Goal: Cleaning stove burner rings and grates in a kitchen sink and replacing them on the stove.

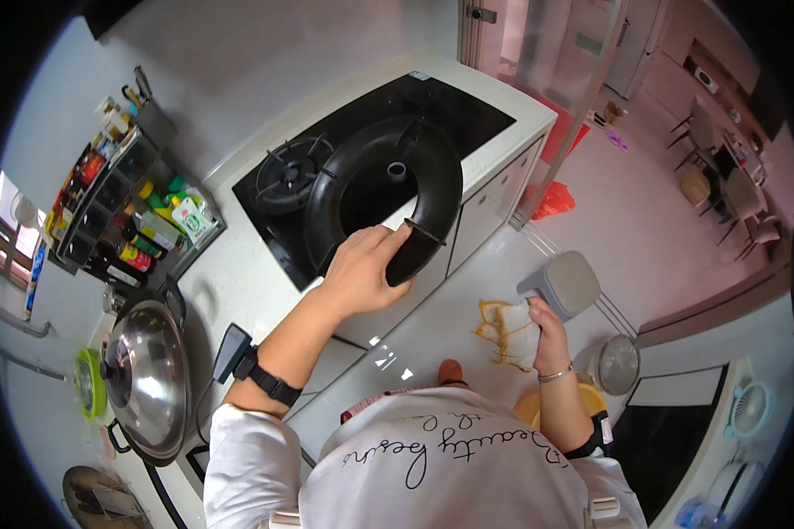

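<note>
My left hand (364,274) grips the near side of a large black ring-shaped stove part (437,172) with short prongs, held up over the black glass cooktop (466,109). Through the ring's opening a small round metal fitting (396,172) shows on the cooktop. A second burner with its black pan support (291,173) sits at the cooktop's left. Off to the right, over the floor, my right hand (550,334) holds a white cloth with yellow edging (519,330), bunched and hanging.
A rack of bottles (132,225) stands at the counter's left, and a lidded wok (149,380) nearer me. A grey lidded bin (569,284) is on the floor at right, with a red plastic bag (554,202) beyond. A glass door (569,99) borders the counter's far right end.
</note>
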The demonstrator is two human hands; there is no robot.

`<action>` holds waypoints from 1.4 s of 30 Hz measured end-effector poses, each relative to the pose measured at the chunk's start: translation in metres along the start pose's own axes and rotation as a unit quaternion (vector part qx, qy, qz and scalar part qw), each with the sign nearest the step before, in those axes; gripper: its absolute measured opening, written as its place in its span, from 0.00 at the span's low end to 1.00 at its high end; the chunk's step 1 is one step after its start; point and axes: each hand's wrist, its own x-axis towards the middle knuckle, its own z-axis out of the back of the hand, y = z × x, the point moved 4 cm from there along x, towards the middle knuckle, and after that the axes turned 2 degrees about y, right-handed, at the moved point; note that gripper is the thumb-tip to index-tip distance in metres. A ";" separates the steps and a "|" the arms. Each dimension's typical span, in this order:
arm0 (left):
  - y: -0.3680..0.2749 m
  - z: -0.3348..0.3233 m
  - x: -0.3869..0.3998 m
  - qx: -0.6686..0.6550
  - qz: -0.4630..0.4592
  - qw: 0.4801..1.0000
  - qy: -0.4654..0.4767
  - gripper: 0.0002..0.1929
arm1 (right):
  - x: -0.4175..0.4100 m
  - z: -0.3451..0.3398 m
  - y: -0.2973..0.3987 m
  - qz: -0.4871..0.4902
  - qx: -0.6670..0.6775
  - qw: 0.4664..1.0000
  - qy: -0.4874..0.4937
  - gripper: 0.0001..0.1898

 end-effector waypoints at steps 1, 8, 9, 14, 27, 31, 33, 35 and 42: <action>0.011 -0.010 0.016 0.056 -0.017 0.998 0.017 0.29 | 0.016 0.006 0.008 -0.002 -0.055 0.998 -0.017 0.08; 0.070 -0.045 0.094 0.117 -0.052 0.987 0.097 0.33 | 0.145 0.003 0.063 -0.019 -0.259 0.965 0.021 0.15; 0.078 -0.049 0.102 0.115 -0.055 0.987 0.097 0.33 | 0.157 -0.007 0.072 -0.018 -0.267 0.963 0.030 0.15; 0.124 -0.057 0.143 0.133 -0.086 0.981 0.108 0.33 | 0.225 -0.023 0.082 0.010 -0.298 0.950 0.092 0.16; 0.263 -0.081 0.254 0.215 0.083 0.972 0.053 0.32 | 0.424 0.021 0.103 -0.107 -0.276 0.944 0.144 0.17; 0.284 -0.112 0.294 0.194 0.092 0.975 0.048 0.31 | 0.491 0.042 0.115 -0.112 -0.314 0.926 0.177 0.17; 0.289 -0.132 0.310 0.165 0.072 0.980 0.082 0.32 | 0.523 0.047 0.125 -0.153 -0.298 0.926 0.173 0.17; 0.290 -0.148 0.323 0.156 0.036 0.982 0.096 0.34 | 0.558 0.049 0.129 -0.152 -0.302 0.923 0.185 0.19; 0.302 -0.178 0.338 0.136 0.035 0.967 0.214 0.39 | 0.635 0.043 0.112 -0.274 -0.342 0.877 0.199 0.28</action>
